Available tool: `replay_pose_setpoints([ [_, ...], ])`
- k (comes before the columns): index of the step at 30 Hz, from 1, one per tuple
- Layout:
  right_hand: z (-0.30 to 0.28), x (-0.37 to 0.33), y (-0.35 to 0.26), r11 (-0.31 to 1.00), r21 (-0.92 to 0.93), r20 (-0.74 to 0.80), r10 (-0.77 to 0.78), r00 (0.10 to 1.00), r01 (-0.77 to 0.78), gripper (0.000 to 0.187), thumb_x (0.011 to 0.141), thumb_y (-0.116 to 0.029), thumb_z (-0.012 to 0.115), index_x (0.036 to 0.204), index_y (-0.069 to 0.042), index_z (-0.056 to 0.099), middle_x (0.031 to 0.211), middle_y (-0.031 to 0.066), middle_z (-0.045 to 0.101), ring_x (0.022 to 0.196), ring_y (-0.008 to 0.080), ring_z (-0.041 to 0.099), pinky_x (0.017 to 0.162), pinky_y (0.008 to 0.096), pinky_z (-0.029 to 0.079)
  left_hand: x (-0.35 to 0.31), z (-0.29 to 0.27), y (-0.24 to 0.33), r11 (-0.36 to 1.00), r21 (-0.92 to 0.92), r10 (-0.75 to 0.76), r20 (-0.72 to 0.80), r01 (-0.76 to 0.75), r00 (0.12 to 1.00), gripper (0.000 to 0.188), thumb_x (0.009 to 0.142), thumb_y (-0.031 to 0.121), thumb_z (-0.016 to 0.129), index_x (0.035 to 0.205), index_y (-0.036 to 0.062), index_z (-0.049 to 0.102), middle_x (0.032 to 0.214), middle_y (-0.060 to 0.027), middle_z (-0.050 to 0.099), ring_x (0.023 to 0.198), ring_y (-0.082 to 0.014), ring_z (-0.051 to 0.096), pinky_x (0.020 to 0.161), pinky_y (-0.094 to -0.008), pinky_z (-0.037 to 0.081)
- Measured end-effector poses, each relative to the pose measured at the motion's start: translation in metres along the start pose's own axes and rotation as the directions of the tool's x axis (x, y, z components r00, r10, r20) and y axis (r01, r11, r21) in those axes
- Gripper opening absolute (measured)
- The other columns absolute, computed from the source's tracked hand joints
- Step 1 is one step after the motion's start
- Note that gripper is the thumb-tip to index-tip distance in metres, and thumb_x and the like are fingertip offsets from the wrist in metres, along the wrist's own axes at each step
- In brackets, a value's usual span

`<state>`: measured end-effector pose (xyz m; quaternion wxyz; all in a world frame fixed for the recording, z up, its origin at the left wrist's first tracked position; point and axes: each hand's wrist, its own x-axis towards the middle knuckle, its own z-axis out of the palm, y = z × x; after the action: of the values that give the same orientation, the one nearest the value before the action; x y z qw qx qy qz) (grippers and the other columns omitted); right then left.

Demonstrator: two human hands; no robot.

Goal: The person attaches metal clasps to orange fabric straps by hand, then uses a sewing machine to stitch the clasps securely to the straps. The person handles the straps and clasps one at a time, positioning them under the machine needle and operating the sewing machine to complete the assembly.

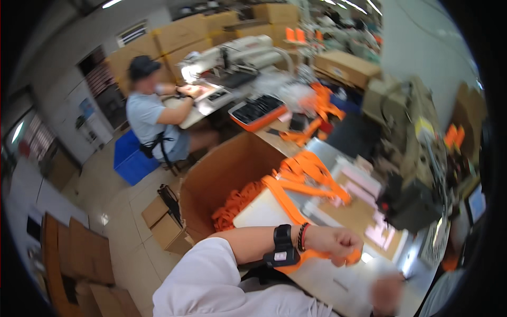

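- Left hand [338, 245]: over the desk [340, 282], fingers curled closed around an orange strap [312, 255].
- Strap's position: below the left wrist and into the fist; a short orange portion shows at the fist's right side.
- Long axis: from lower left, by the wrist, rising slightly rightward into the fingers; flat band, bending on the way. Which end is the free one, cannot tell.
- Right hand [386, 293]: low at the right, near the desk's near edge, blurred; spread of its fingers, or any hold, cannot tell. Well apart from the strap in the left fist.
- Edges: near edge of the desk slants down to the right alongside the person's body; far left side meets a large cardboard box [227, 164] with orange webbing [237, 206] inside.
- Room: pale desk surface shows between the two hands. Beyond the left hand, looped orange straps [303, 166] lie on the desk; a dark machine head [409, 201] bounds the right side.
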<state>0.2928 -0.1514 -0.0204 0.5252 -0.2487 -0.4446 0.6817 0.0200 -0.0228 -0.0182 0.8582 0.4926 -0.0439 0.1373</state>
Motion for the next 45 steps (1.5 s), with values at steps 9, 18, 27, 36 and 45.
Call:
replay_pose_setpoints([
  [9, 0.043, 0.047, -0.004, 0.709, -0.705, -0.266, -0.241, 0.933, -0.018, 0.027, 0.085, -0.001, 0.063, 0.112, 0.001, 0.061, 0.068, -0.0059, 0.046, 0.053, 0.0016, 0.031, 0.049, 0.0174, 0.026, 0.023, 0.005, -0.022, 0.959, 0.277, 0.127, -0.243, -0.057, 0.962, 0.027, 0.1, 0.029, 0.051, 0.09, 0.0046, 0.051, 0.079, -0.0008, 0.055, 0.064, -0.0077, 0.054, 0.062, -0.0223, 0.046],
  [18, 0.035, 0.05, 0.014, 0.481, -0.873, -0.227, -0.247, 0.942, -0.085, 0.008, 0.086, -0.004, 0.068, 0.093, -0.001, 0.068, 0.074, -0.0058, 0.052, 0.057, 0.0025, 0.032, 0.049, 0.0212, 0.024, 0.024, 0.007, -0.038, 0.801, 0.596, 0.222, -0.39, 0.061, 0.894, 0.02, 0.102, 0.021, 0.046, 0.094, 0.0031, 0.047, 0.073, -0.004, 0.056, 0.062, -0.0099, 0.059, 0.057, -0.0255, 0.047],
  [27, 0.031, 0.053, 0.02, 0.522, -0.852, -0.19, -0.23, 0.955, -0.043, 0.006, 0.089, -0.004, 0.063, 0.093, 0.001, 0.065, 0.076, -0.0032, 0.054, 0.063, 0.0034, 0.04, 0.054, 0.02, 0.031, 0.026, 0.007, -0.041, 0.811, 0.581, 0.245, -0.444, 0.069, 0.862, 0.016, 0.101, 0.014, 0.045, 0.09, 0.0022, 0.045, 0.069, -0.006, 0.057, 0.055, -0.0123, 0.059, 0.052, -0.0269, 0.046],
  [36, 0.03, 0.053, 0.02, 0.489, -0.87, -0.165, -0.169, 0.972, -0.063, 0.004, 0.088, -0.001, 0.06, 0.09, 0.002, 0.062, 0.074, 0.0013, 0.057, 0.065, 0.0073, 0.047, 0.058, 0.0231, 0.039, 0.028, 0.0, -0.049, 0.788, 0.6, 0.189, -0.454, 0.142, 0.871, 0.013, 0.098, 0.009, 0.045, 0.088, 0.0015, 0.043, 0.064, -0.0086, 0.054, 0.05, -0.0165, 0.059, 0.048, -0.0295, 0.045],
  [45, 0.032, 0.053, 0.021, 0.237, -0.959, 0.081, -0.299, 0.951, 0.156, 0.007, 0.083, 0.002, 0.06, 0.089, 0.0, 0.062, 0.073, 0.0062, 0.057, 0.056, 0.014, 0.046, 0.052, 0.0268, 0.038, 0.028, 0.0, -0.05, 0.774, 0.61, 0.162, -0.452, 0.171, 0.877, 0.014, 0.098, 0.008, 0.042, 0.086, 0.0004, 0.041, 0.064, -0.009, 0.052, 0.047, -0.0169, 0.058, 0.045, -0.029, 0.045],
])
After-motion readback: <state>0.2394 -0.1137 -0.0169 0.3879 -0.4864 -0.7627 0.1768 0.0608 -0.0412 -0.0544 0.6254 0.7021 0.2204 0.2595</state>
